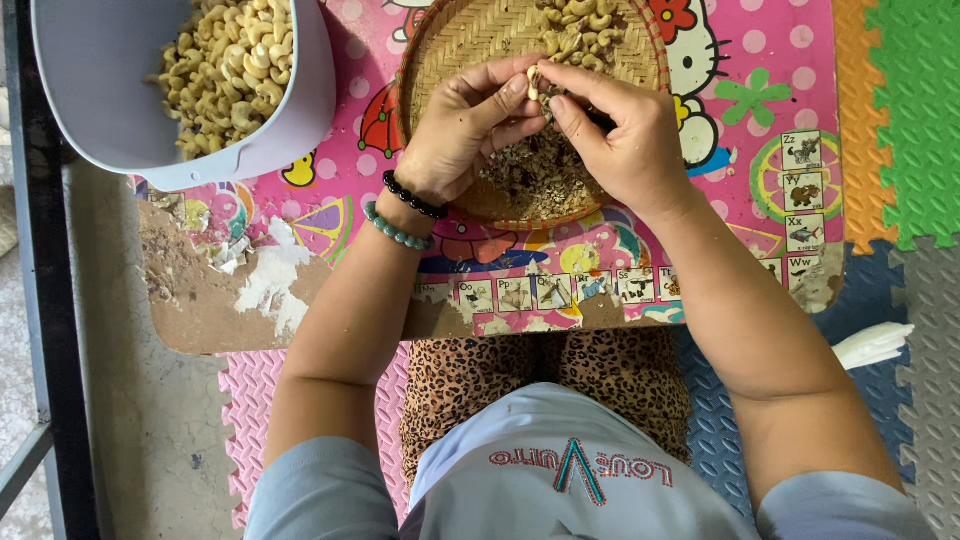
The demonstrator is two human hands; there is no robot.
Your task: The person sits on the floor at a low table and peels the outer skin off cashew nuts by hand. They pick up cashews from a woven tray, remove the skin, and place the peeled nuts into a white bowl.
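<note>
Both hands meet over a round woven basket tray (455, 40) on a low pink cartoon-printed table (770, 70). My left hand (465, 130), with a black and a green bead bracelet at the wrist, and my right hand (620, 130) pinch one pale cashew nut (535, 82) together at their fingertips. Unpeeled cashews (580, 30) are piled at the tray's far side. Brown skin flakes (535, 175) lie heaped under my hands at its near side.
A grey plastic basin (110, 120) full of peeled cashews (230, 70) stands at the table's far left. The table's near left corner is worn and peeling. Coloured foam floor mats (900, 120) lie around, with a white cloth (872, 345) on the right mat.
</note>
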